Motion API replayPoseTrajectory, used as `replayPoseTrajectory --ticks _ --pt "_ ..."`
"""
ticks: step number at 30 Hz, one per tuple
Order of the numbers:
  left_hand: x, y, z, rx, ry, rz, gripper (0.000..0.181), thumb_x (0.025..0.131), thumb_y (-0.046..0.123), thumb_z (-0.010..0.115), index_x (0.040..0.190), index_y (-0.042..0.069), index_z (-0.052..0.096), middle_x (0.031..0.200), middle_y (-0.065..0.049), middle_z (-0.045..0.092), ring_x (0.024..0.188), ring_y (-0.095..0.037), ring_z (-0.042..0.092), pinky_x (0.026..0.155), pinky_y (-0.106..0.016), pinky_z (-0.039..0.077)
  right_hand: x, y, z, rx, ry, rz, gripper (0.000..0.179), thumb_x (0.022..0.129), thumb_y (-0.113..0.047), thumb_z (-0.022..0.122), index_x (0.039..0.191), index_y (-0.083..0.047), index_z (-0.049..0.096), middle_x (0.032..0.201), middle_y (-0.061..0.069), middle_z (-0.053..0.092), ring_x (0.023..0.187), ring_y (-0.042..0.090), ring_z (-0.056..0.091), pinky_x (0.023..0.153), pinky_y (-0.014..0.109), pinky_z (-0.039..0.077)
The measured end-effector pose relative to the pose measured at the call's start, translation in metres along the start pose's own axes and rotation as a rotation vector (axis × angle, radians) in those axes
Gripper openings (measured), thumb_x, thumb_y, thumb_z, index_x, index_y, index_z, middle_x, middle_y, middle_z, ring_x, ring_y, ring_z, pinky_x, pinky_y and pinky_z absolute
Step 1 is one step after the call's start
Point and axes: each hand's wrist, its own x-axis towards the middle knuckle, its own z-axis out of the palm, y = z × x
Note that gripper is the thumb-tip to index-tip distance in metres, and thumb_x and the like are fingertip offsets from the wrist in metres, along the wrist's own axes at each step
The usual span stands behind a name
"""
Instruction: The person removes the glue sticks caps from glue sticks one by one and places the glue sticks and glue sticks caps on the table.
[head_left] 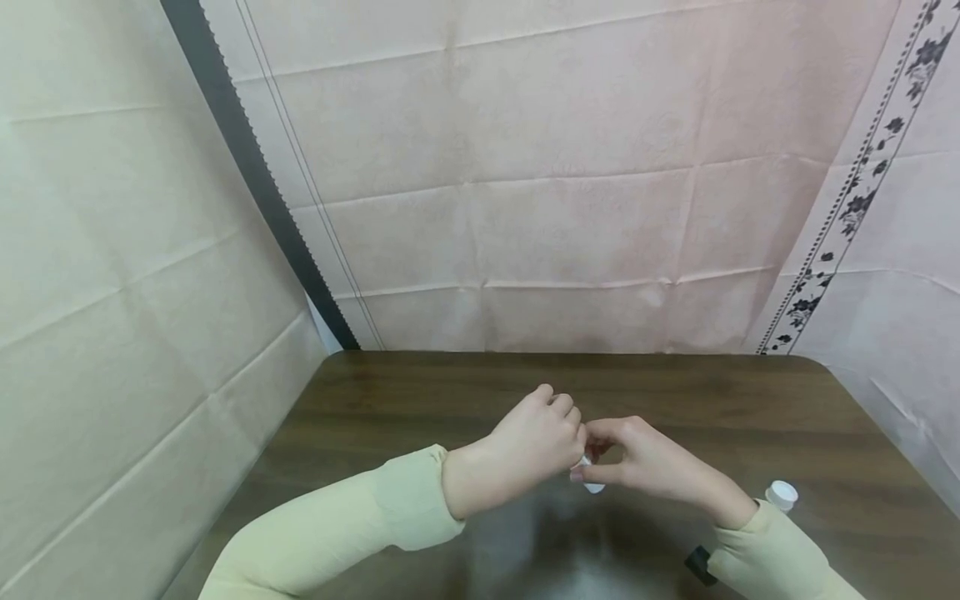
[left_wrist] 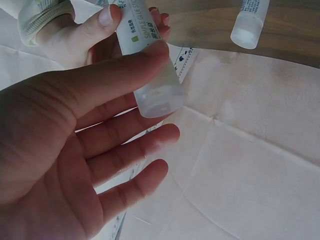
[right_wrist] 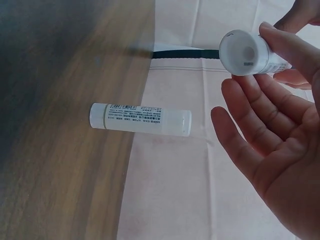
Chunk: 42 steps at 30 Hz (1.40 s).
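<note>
A white glue stick (head_left: 594, 486) is held between both hands above the table. My left hand (head_left: 528, 442) pinches its translucent cap end (left_wrist: 160, 97) between thumb and forefinger, the other fingers spread loosely below. From the other end, my right hand (head_left: 648, 458) grips the body with thumb and fingertips, and the round white base (right_wrist: 242, 54) faces the right wrist camera. Printed lettering shows on the barrel in the left wrist view. A second glue stick (right_wrist: 145, 120) stands upright on the table, beside my right forearm in the head view.
The brown wooden table (head_left: 420, 383) has rounded far corners. Pale cloth (head_left: 562, 233) hangs behind it and at both sides. A small dark object (head_left: 701, 565) lies by the right sleeve (head_left: 780, 554), partly covered by it.
</note>
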Motion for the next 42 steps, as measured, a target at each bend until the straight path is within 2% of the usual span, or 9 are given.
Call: replayPoseTrajectory --ticks 7,13,19,25,28,31,35,38,42 --pt "-0.002 -0.006 0.004 -0.026 0.053 -0.009 0.012 0.088 0.023 0.074 0.078 0.029 0.071 0.073 0.014 0.062 0.068 -0.006 0.050 0.063 -0.021 0.036 -0.001 -0.001 -0.002 -0.032 0.028 -0.052 0.014 0.090 -0.035 0.077 0.098 -0.031 0.065 0.082 -0.018 0.065 0.078 0.004 0.063 0.070 0.025 0.053" --pt "-0.002 -0.011 0.004 -0.063 0.009 0.011 0.009 0.090 0.026 0.076 0.082 0.029 0.072 0.077 0.014 0.065 0.069 -0.006 0.051 0.062 -0.019 0.035 0.000 0.001 -0.003 -0.029 0.034 -0.079 0.016 0.092 -0.035 0.075 0.104 -0.030 0.067 0.087 -0.017 0.066 0.081 0.004 0.064 0.074 0.026 0.054" --pt "-0.004 -0.016 0.002 -0.093 -0.037 0.029 0.005 0.090 0.026 0.078 0.086 0.027 0.074 0.081 0.013 0.068 0.071 -0.007 0.053 0.062 -0.019 0.037 0.001 0.003 -0.002 -0.021 0.050 -0.087 0.015 0.092 -0.035 0.074 0.101 -0.028 0.066 0.090 -0.016 0.067 0.083 0.005 0.064 0.074 0.026 0.054" --pt "-0.008 -0.020 0.000 -0.096 -0.044 0.020 0.006 0.089 0.022 0.077 0.086 0.026 0.074 0.079 0.012 0.066 0.069 -0.007 0.051 0.059 -0.019 0.035 0.003 0.003 -0.001 -0.019 0.037 -0.111 0.018 0.091 -0.033 0.076 0.105 -0.026 0.067 0.090 -0.016 0.066 0.082 0.004 0.064 0.072 0.027 0.054" --pt "-0.011 -0.030 -0.001 -0.082 -0.041 -0.013 0.008 0.087 0.017 0.077 0.085 0.024 0.074 0.077 0.010 0.066 0.070 -0.009 0.052 0.061 -0.019 0.039 0.000 0.005 0.000 -0.049 0.018 -0.106 0.020 0.090 -0.035 0.077 0.106 -0.027 0.068 0.091 -0.017 0.065 0.082 0.003 0.062 0.072 0.028 0.054" --pt "-0.016 -0.047 -0.001 -0.063 -0.030 -0.069 0.011 0.083 0.010 0.077 0.083 0.021 0.073 0.075 0.006 0.064 0.070 -0.012 0.054 0.062 -0.022 0.042 -0.007 0.008 0.002 -0.068 0.002 -0.090 0.021 0.089 -0.036 0.078 0.105 -0.026 0.068 0.091 -0.018 0.064 0.083 0.002 0.061 0.072 0.029 0.054" --pt "-0.022 -0.066 -0.003 -0.083 0.016 -0.111 0.017 0.077 0.003 0.077 0.086 0.016 0.071 0.075 0.003 0.061 0.072 -0.015 0.055 0.063 -0.024 0.044 -0.013 0.012 0.005 -0.048 0.008 -0.078 0.021 0.089 -0.034 0.078 0.105 -0.027 0.068 0.090 -0.017 0.064 0.082 0.002 0.062 0.071 0.030 0.055" --pt "-0.026 -0.073 -0.005 -0.116 0.041 -0.115 0.021 0.074 0.000 0.077 0.087 0.014 0.068 0.075 0.002 0.059 0.072 -0.016 0.055 0.064 -0.024 0.043 -0.012 0.013 0.006 -0.041 0.015 -0.088 0.021 0.088 -0.034 0.079 0.105 -0.027 0.068 0.091 -0.017 0.065 0.082 0.002 0.062 0.070 0.031 0.055" --pt "-0.029 -0.076 -0.004 -0.155 0.056 -0.126 0.022 0.075 -0.003 0.075 0.086 0.014 0.066 0.075 0.002 0.060 0.073 -0.017 0.055 0.064 -0.024 0.044 -0.011 0.014 0.007 -0.047 0.007 -0.082 0.022 0.088 -0.035 0.079 0.105 -0.027 0.068 0.091 -0.017 0.065 0.082 0.002 0.062 0.072 0.031 0.055"
